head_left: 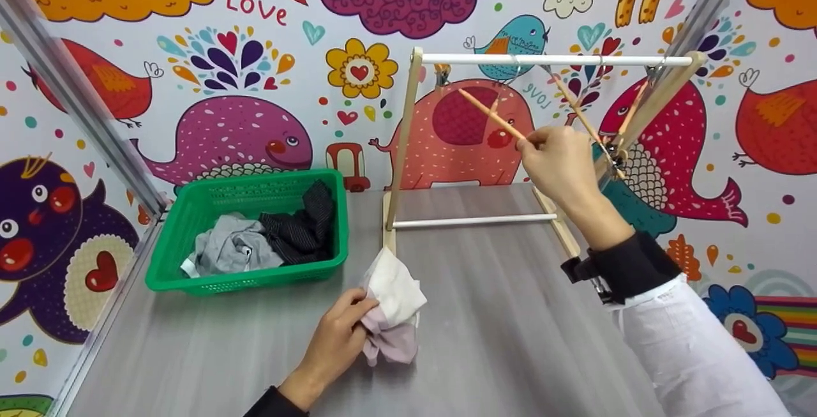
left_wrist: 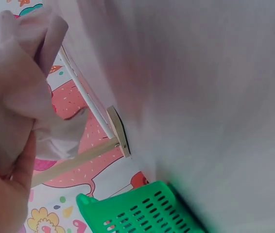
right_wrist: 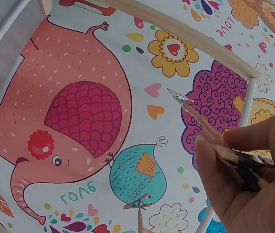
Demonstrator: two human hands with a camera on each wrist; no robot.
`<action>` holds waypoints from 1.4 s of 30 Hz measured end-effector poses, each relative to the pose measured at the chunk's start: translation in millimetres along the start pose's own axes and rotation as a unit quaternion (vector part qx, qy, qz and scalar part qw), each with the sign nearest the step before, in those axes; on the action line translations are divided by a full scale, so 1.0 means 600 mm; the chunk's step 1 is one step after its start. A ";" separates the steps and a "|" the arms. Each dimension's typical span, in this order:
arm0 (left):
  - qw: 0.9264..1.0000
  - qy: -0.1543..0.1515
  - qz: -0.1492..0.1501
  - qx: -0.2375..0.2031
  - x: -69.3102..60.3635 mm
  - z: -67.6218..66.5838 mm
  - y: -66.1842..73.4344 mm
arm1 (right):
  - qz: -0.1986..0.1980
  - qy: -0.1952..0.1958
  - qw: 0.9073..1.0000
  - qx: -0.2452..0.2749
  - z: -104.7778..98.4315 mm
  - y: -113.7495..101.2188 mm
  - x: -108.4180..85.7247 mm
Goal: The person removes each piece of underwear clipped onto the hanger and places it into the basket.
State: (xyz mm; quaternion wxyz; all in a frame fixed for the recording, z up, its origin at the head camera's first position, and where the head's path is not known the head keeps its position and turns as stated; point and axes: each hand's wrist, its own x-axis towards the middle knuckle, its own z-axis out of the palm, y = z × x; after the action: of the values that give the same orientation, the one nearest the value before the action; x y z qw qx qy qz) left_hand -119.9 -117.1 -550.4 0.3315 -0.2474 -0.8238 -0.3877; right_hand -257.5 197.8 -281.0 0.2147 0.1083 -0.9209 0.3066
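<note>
My left hand (head_left: 338, 334) grips a crumpled white and pale pink cloth (head_left: 397, 295) above the table, in front of the rack. In the left wrist view the cloth (left_wrist: 25, 82) hangs in loose folds, so its exact kind cannot be told. Just below the rack's top rail, my right hand (head_left: 562, 161) pinches a wooden clip hanger (head_left: 488, 112). A metal clip shows on the hanger's far end in the right wrist view, while the fingers (right_wrist: 208, 160) cover its middle. Whether its hook rests on the rail is unclear.
The wooden rack (head_left: 403, 149) with a white top rail (head_left: 459, 59) stands at the back of the grey table (head_left: 485, 340). More wooden hangers (head_left: 577, 105) hang at its right. A green basket (head_left: 249, 280) at left contains grey clothing (head_left: 233, 248) and black striped clothing (head_left: 300, 235).
</note>
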 end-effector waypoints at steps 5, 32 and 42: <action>1.000 0.019 0.003 0.013 0.001 -0.001 -0.001 | 0.003 -0.003 1.000 0.021 0.012 0.008 -0.012; 0.991 0.136 -0.008 -0.016 0.082 -0.054 -0.004 | 0.008 0.071 0.982 0.174 0.082 0.046 -0.064; 0.984 0.173 -0.043 -0.013 0.132 -0.098 -0.018 | 0.009 0.050 0.977 0.205 0.097 0.056 -0.073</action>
State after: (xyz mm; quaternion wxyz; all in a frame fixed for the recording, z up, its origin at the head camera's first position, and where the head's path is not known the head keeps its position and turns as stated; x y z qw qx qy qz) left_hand -158.2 -159.1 -469.1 0.4488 -0.1454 -0.7590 -0.4487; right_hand -248.9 191.5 -360.6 0.2310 0.1265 -0.8273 0.4961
